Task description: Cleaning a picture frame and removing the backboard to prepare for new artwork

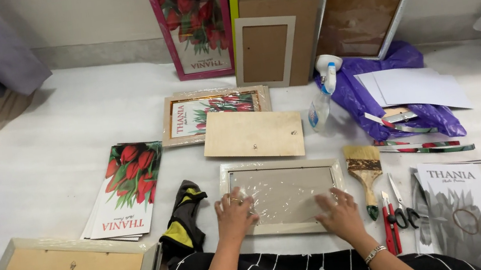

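Note:
A pale picture frame [278,165] lies flat in front of me, its opening covered by crinkled clear plastic film. My left hand [234,213] presses on the frame's lower left part, fingers spread on the film. My right hand [341,215] rests on the lower right edge, fingers spread too. Neither hand grips anything. A thin wooden backing board [253,134] lies just beyond the frame. A dark and yellow cloth [185,220] lies left of my left hand.
A paint brush [365,172], scissors [402,204] and a red tool [388,228] lie to the right. A spray bottle [321,96], a purple bag [396,94], tulip prints [130,187] and several frames against the wall [269,46] surround the work spot.

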